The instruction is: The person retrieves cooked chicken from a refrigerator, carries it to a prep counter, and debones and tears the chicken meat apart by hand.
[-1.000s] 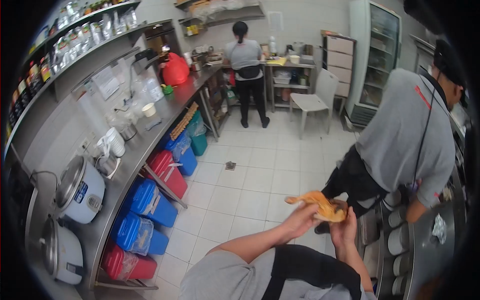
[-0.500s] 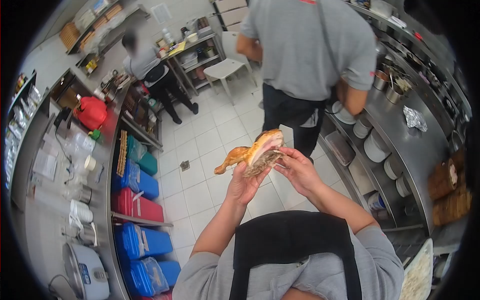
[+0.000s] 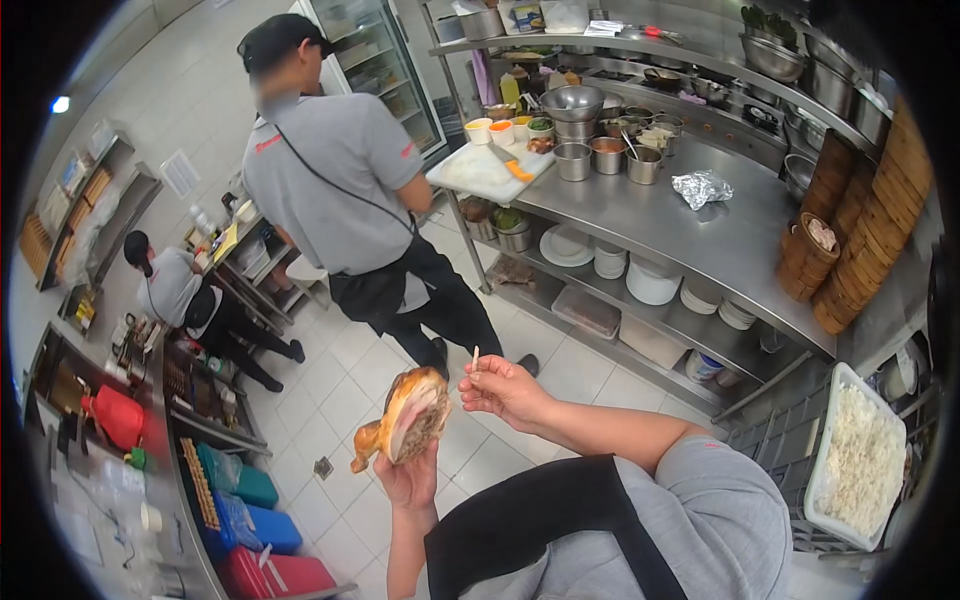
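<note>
A browned piece of cooked poultry [image 3: 412, 415] with its leg end pointing down and left is held up over the floor. My left hand [image 3: 408, 478] grips it from below, and the pale cut side faces right. Just to the right, apart from the meat, my right hand [image 3: 505, 393] pinches a small thin light piece [image 3: 475, 358] that sticks up between the fingertips. Whether this piece is bone or meat is too small to tell.
A co-worker [image 3: 340, 190] stands close ahead; another person [image 3: 185, 290] is farther back left. A steel counter [image 3: 640, 225] at the right carries foil [image 3: 702, 188], pots and a cutting board [image 3: 480, 172] with a knife. Bamboo steamers [image 3: 808, 262] and a white tray [image 3: 818, 480] of pale food are right.
The view has turned right. My right hand has left the poultry with a small piece in its fingers, while my left hand keeps hold. The near co-worker now appears farther left.
</note>
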Demonstrator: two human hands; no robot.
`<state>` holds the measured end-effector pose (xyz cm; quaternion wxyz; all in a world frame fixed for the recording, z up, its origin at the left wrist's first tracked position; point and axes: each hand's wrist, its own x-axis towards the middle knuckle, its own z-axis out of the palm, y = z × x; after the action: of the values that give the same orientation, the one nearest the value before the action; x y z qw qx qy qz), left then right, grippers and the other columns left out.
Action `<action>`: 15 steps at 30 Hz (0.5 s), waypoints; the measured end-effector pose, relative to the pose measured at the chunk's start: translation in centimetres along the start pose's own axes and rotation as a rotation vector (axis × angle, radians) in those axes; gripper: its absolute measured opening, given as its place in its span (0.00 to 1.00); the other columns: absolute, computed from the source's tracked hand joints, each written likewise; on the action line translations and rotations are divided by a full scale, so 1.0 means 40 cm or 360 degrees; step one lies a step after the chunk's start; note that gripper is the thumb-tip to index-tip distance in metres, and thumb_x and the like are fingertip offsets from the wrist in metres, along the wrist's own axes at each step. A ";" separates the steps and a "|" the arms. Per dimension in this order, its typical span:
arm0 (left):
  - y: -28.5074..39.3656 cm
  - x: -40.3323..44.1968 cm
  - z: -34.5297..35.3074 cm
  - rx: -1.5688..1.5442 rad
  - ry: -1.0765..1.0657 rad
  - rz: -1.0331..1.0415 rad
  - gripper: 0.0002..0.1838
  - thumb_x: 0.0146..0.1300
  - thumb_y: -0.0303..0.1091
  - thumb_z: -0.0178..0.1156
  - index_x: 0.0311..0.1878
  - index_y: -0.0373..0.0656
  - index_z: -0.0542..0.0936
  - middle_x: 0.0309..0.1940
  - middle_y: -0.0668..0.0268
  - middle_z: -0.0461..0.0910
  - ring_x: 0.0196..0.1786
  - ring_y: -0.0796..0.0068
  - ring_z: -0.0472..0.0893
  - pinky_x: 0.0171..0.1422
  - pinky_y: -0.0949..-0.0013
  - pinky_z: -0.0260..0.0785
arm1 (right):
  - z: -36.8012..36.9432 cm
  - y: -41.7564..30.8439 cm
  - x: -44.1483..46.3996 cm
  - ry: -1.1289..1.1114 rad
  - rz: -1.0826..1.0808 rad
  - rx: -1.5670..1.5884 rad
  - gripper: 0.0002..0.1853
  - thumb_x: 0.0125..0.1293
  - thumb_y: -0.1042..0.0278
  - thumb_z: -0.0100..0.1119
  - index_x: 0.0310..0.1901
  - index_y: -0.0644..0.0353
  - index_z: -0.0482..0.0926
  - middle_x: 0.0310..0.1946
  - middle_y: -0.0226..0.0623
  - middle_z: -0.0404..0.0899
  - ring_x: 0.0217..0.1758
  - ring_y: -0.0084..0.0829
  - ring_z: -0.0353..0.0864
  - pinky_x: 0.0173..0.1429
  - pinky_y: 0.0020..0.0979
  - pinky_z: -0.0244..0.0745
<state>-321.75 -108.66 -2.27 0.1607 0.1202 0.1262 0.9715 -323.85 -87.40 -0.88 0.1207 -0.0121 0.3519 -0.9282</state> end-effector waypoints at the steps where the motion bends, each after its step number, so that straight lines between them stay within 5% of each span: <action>1: 0.013 0.006 -0.007 -0.0011 -0.0036 -0.0003 0.36 0.57 0.36 0.61 0.66 0.38 0.58 0.63 0.49 0.62 0.64 0.51 0.67 0.60 0.50 0.72 | -0.007 0.003 0.011 0.0003 -0.0015 -0.0003 0.09 0.67 0.68 0.53 0.46 0.60 0.70 0.37 0.35 0.77 0.39 0.26 0.78 0.48 0.30 0.77; 7: 0.097 0.051 -0.033 -0.0006 -0.0068 -0.0016 0.38 0.55 0.36 0.63 0.66 0.37 0.58 0.63 0.48 0.62 0.63 0.49 0.67 0.61 0.50 0.71 | -0.141 0.036 0.068 0.0380 0.0089 0.0116 0.10 0.65 0.67 0.53 0.46 0.58 0.70 0.36 0.34 0.76 0.36 0.27 0.77 0.47 0.31 0.75; 13: 0.149 0.147 -0.102 -0.0043 -0.0001 -0.0229 0.34 0.55 0.37 0.64 0.64 0.38 0.63 0.62 0.49 0.64 0.62 0.49 0.69 0.60 0.49 0.72 | -0.240 0.026 0.100 0.0761 -0.0051 0.0296 0.06 0.64 0.66 0.50 0.31 0.56 0.73 0.28 0.30 0.75 0.31 0.25 0.75 0.42 0.29 0.74; 15: 0.140 0.191 -0.116 -0.0065 -0.0029 -0.0275 0.33 0.55 0.37 0.64 0.63 0.40 0.64 0.62 0.50 0.64 0.62 0.49 0.68 0.60 0.49 0.71 | -0.267 -0.004 0.126 0.0809 -0.0044 0.0271 0.05 0.64 0.66 0.50 0.33 0.56 0.73 0.28 0.30 0.75 0.31 0.25 0.75 0.41 0.29 0.74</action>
<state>-331.61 -112.12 -3.55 0.2474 0.1142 0.1148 0.9553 -329.90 -81.53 -9.13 0.0163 0.2268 0.2912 -0.9292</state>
